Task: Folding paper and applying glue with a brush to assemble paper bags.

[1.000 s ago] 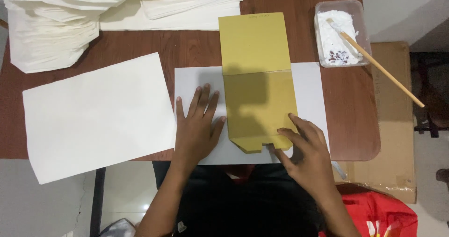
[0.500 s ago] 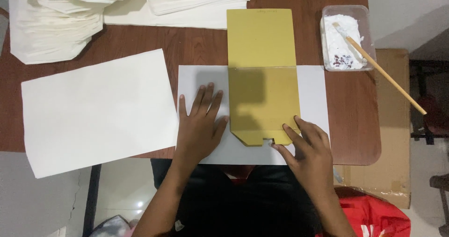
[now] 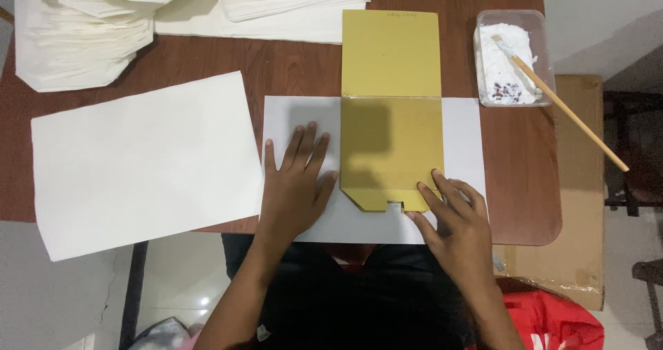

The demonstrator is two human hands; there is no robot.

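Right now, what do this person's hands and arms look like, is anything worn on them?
Both are bare: the left hand and right hand show no gloves, rings or watch, and the forearms no sleeves. Nails are short. Dark clothing shows below.

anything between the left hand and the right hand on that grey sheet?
Head view: the lower corner of the mustard-yellow card template lies between the left hand and the right hand, on the grey paper sheet.
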